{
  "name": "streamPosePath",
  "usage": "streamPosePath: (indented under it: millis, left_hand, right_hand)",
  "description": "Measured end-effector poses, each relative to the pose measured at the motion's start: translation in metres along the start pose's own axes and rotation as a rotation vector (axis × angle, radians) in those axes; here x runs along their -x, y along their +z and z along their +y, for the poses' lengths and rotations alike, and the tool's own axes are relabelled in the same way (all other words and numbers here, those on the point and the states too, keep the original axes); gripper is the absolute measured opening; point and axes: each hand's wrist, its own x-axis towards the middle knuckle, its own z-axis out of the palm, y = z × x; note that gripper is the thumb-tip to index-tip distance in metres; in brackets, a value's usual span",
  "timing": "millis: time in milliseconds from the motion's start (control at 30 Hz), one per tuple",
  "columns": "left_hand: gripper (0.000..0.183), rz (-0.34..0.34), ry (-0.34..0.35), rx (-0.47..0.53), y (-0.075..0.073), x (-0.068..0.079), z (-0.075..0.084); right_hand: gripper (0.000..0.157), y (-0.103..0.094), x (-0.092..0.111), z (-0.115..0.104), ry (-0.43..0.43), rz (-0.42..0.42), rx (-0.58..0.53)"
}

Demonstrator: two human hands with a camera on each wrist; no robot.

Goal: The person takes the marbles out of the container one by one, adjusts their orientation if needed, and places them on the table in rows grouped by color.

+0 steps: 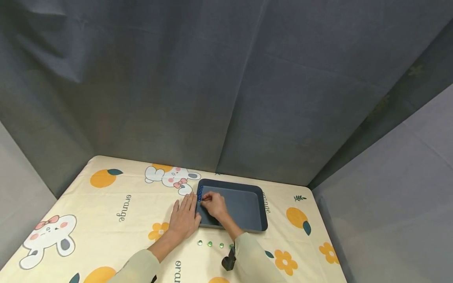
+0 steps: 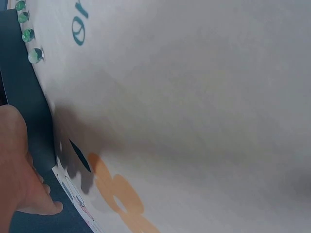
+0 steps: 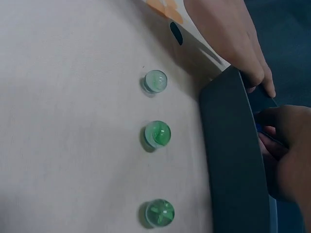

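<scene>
A dark grey rectangular tray (image 1: 240, 204) lies on the cloth. Along its left wall runs a row of small blue beads or marbles (image 1: 200, 190). My right hand (image 1: 214, 205) reaches into the tray at the near end of that row, thumb and fingers pinched together. Between them a bit of blue (image 3: 258, 127) shows in the right wrist view, apparently a blue marble, mostly hidden by the fingers. With fingers fairly straight, my left hand (image 1: 184, 218) rests against the tray's left edge; its fingertips are partly hidden in the left wrist view.
Several green and clear glass marbles (image 3: 158, 134) sit in a row on the cloth, in front of the tray's near side. The patterned tablecloth (image 1: 141, 232) covers the table. Grey curtains (image 1: 170, 98) hang behind it and at the sides.
</scene>
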Motion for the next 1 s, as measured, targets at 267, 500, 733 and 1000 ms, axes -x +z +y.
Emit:
streamPosePath:
  millis: [267,500,733,1000]
  left_hand:
    - [0.064,0.006,-0.004,-0.001,0.000,0.000,-0.001]
    - [0.064,0.000,-0.011,0.011,0.000,0.000,0.000]
    - [0.064,0.002,-0.011,0.010,0.000,-0.001,0.001]
    - [0.064,-0.002,-0.014,0.012,0.002,-0.001,0.001]
  right_hand:
    - [0.014,0.009,-0.004,0.001,0.009,0.014,-0.044]
    - [0.013,0.013,-0.005,0.002,-0.007,0.027,-0.043]
    - [0.012,0.016,-0.007,0.002,-0.019,0.054,-0.023]
    - [0.011,0.017,-0.007,0.003,-0.035,0.063,-0.006]
